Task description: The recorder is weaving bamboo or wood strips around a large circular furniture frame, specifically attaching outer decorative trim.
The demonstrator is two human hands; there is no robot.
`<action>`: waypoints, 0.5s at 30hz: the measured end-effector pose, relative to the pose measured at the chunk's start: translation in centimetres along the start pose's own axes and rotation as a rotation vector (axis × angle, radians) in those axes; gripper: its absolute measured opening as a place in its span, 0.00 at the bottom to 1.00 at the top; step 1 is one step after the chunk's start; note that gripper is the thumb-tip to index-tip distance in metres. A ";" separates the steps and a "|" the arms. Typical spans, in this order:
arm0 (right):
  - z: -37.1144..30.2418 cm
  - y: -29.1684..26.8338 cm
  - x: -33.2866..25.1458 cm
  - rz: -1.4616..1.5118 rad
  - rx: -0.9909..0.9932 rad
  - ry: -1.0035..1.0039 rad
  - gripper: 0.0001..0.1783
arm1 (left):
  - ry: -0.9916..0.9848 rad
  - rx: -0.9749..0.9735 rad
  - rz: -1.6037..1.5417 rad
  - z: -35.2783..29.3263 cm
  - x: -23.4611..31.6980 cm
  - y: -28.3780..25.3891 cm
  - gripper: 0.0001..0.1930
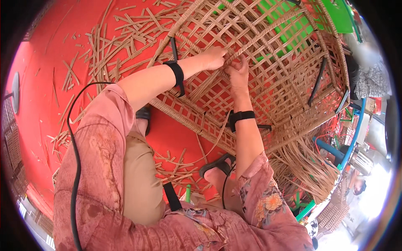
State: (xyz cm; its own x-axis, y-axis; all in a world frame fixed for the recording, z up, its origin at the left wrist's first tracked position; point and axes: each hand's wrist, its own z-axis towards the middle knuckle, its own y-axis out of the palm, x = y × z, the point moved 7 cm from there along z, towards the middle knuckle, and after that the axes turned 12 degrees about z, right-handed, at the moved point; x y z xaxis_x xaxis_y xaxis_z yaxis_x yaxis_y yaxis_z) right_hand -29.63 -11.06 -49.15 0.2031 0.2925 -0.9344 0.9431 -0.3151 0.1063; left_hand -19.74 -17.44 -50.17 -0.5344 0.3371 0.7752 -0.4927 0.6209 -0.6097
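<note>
A large piece of woven wicker furniture, made of tan rattan strips in an open lattice, lies tilted in front of me. My left hand is closed, its fingertips pinched against a thick wrapped rib that crosses the lattice. Close beside it, my right hand reaches up with bent fingers at the same rib, thumb and fingers closed in. Whatever thin piece sits between the fingertips is hidden. A loose strand curves down past my right wrist. Black bands circle both wrists.
Cut rattan strips litter the red floor covering. A bundle of long loose strips hangs at the right. Behind the lattice is a bright green plastic object. A black cable runs along my left sleeve.
</note>
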 end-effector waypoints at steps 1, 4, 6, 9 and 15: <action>-0.2 0.5 0.2 0.021 -0.006 0.003 0.44 | -0.020 -0.017 -0.067 -0.2 -0.8 0.4 0.11; -1.5 1.5 -0.9 0.099 -0.031 0.049 0.44 | -0.099 0.024 -0.091 -0.7 -0.7 1.0 0.12; -0.8 0.2 -0.5 0.068 -0.040 0.013 0.44 | -0.178 0.018 -0.264 -0.6 -0.4 0.2 0.13; -0.2 0.3 -0.6 0.063 -0.057 0.013 0.45 | -0.234 -0.046 -0.414 -0.7 -1.0 -0.4 0.15; -0.4 0.2 -0.6 0.148 -0.006 0.048 0.45 | -0.156 -0.111 -0.320 -0.1 -0.7 0.1 0.17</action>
State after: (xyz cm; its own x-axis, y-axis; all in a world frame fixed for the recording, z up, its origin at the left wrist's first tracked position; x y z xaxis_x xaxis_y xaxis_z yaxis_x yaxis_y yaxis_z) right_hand -29.44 -10.94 -48.40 0.3526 0.2860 -0.8910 0.9033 -0.3525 0.2444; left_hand -19.33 -17.59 -50.77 -0.4677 0.0066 0.8839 -0.5791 0.7532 -0.3121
